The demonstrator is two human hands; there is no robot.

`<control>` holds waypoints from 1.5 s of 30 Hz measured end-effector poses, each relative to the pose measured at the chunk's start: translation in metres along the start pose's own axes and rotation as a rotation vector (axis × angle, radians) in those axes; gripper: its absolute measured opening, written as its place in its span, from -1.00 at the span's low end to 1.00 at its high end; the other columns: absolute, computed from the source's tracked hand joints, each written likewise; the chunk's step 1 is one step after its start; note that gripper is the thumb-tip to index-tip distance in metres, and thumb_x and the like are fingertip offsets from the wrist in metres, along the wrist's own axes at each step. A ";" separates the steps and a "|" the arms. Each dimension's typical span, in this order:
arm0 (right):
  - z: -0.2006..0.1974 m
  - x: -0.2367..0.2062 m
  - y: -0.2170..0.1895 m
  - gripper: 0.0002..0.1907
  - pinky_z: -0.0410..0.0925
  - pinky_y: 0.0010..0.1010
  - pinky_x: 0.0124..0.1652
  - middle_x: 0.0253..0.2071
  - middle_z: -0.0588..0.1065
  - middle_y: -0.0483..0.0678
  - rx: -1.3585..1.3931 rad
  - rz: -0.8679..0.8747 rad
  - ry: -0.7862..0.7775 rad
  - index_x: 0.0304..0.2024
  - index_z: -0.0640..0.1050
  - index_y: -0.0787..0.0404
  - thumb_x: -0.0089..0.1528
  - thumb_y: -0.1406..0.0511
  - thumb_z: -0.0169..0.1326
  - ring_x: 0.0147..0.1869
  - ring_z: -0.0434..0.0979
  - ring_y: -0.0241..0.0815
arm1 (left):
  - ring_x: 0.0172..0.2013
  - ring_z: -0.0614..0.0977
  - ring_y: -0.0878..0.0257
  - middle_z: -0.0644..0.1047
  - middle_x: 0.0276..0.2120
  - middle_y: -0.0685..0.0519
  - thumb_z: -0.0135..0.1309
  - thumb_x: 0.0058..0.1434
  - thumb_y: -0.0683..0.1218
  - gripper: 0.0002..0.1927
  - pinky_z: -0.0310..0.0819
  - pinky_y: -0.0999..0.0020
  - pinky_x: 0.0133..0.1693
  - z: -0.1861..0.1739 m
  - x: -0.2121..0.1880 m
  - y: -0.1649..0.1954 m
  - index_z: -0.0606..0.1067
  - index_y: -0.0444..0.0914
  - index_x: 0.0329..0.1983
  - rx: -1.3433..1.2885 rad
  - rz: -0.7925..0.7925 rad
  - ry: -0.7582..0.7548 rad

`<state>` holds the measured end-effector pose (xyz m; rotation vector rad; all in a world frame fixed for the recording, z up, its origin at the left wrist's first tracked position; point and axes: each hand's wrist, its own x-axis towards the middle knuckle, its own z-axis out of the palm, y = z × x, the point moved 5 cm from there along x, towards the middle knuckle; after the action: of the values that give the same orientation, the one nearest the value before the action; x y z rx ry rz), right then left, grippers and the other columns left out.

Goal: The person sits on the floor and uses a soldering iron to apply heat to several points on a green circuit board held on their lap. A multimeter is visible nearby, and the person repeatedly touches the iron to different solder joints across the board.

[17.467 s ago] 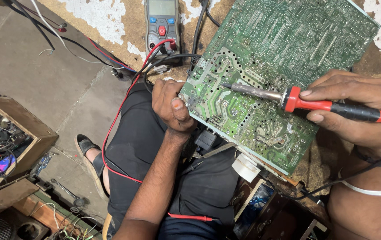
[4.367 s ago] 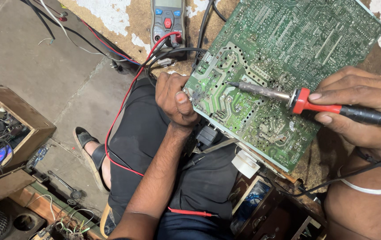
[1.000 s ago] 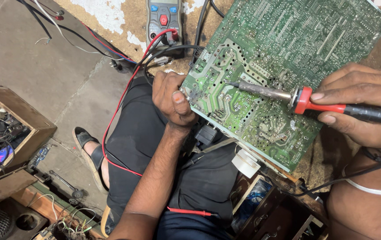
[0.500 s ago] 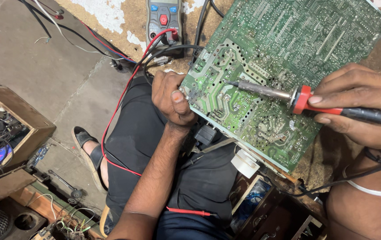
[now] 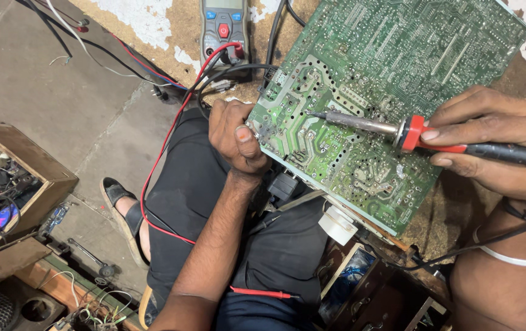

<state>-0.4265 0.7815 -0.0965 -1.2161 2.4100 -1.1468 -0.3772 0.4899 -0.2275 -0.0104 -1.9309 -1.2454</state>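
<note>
Illumination is even, soft daylight of moderate brightness; its source direction cannot be determined. Shadows are faint and diffuse. The board point(image 5: 379, 104) is sharp, with minor glare on its solder tracks. The box point(image 5: 11, 178) interior at the left edge is dim. Motion blur is negligible.

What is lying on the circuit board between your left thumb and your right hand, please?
In the head view, only the soldering iron's metal shaft crosses the green circuit board between left hand and right hand.

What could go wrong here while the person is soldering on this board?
The soldering iron tip rests on the green circuit board not far from the left hand gripping its edge, so a slip might burn the thumb. The red test lead crosses the lap and could snag.
</note>
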 end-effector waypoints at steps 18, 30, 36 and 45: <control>0.031 0.071 -0.031 -0.67 0.50 -0.35 -0.08 -0.12 0.57 0.09 -0.021 -0.055 0.025 -0.06 0.61 0.25 0.13 0.32 0.28 -0.06 0.64 -0.05 | -0.42 0.33 0.09 0.39 -0.51 -0.04 -0.44 0.52 0.19 -0.35 0.20 0.14 -0.29 -0.056 0.049 -0.035 0.46 -0.36 -0.38 -0.001 0.022 -0.012; -0.007 0.017 -0.010 -0.67 0.49 -0.36 -0.08 -0.13 0.58 0.09 0.023 -0.010 0.079 -0.06 0.61 0.28 0.13 0.33 0.29 -0.08 0.64 -0.07 | -0.40 0.32 0.08 0.36 -0.51 -0.06 -0.43 0.51 0.19 -0.36 0.19 0.13 -0.28 -0.007 0.023 0.003 0.46 -0.36 -0.37 -0.001 0.006 -0.010; -0.008 0.014 -0.007 -0.66 0.49 -0.35 -0.08 -0.13 0.58 0.09 0.009 -0.010 0.080 -0.07 0.60 0.29 0.12 0.33 0.29 -0.08 0.64 -0.06 | -0.41 0.33 0.09 0.39 -0.52 -0.05 -0.43 0.52 0.18 -0.36 0.20 0.14 -0.29 -0.002 0.019 0.004 0.46 -0.35 -0.38 0.000 0.019 -0.005; 0.001 0.024 -0.014 -0.66 0.50 -0.34 -0.10 -0.16 0.59 0.10 -0.017 -0.006 0.074 -0.07 0.61 0.30 0.12 0.32 0.30 -0.10 0.65 -0.05 | -0.42 0.33 0.09 0.38 -0.53 -0.04 -0.44 0.51 0.18 -0.36 0.19 0.14 -0.30 -0.010 0.021 -0.003 0.46 -0.35 -0.39 0.006 0.029 -0.006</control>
<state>-0.4328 0.7582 -0.0832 -1.2075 2.4762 -1.1958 -0.3862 0.4729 -0.2149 -0.0393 -1.9334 -1.2220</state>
